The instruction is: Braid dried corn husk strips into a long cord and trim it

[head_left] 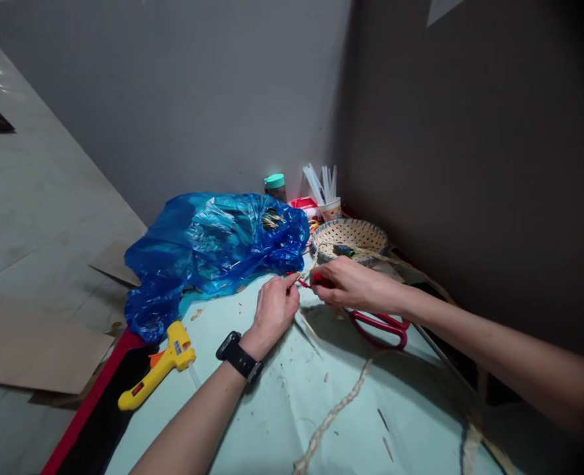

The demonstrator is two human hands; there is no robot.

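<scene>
Gripping a thin red strip (303,284) in front of the woven basket (371,233), pinched between thumb and forefinger of the left hand (276,307) and tucked into the curled right hand (346,284); cannot tell how far inside. Can see, farther in front of the basket, red scissor handles (401,339) and a braided cord (332,413); to its left, a blue plastic bag (222,237) and, well apart, a yellow glue gun (159,371); just behind it, a cup (330,211) of white sticks (314,184).
</scene>
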